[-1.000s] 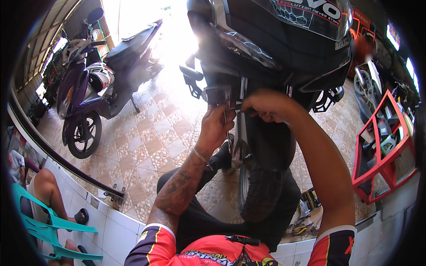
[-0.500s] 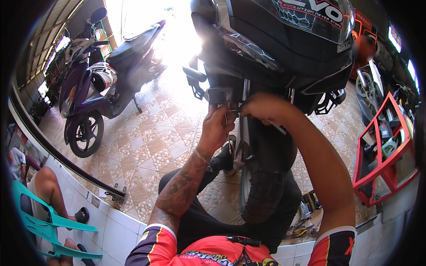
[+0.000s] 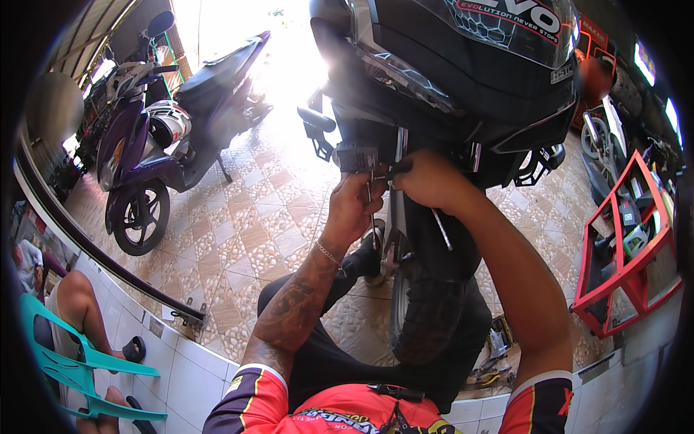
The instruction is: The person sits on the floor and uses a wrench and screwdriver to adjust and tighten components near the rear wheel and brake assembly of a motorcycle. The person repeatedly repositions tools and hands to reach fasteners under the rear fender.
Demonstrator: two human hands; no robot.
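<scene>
My left hand (image 3: 354, 202) is closed on a thin upright metal rod (image 3: 371, 217), just beneath a dark squarish part (image 3: 350, 155) on the front fork of the black scooter (image 3: 463, 94). My right hand (image 3: 430, 184), fingers curled at a small dark piece (image 3: 400, 168) beside the fork, also holds a slim silver tool (image 3: 442, 231) that hangs down from the palm; its top is hidden. The front tyre (image 3: 423, 318) and its mudguard are below my hands, between my legs.
A purple scooter (image 3: 123, 163) with a helmet stands left. A seated person's leg (image 3: 83, 311) and teal chair (image 3: 94, 365) are lower left, beside a metal rail (image 3: 130, 275). A red frame rack (image 3: 623, 260) is right. Tools (image 3: 495, 343) lie behind my right leg.
My right hand has shifted slightly and turned, and the silver tool in it has swung from slanting to hanging steeply downward. My left hand stays at nearly the same spot.
</scene>
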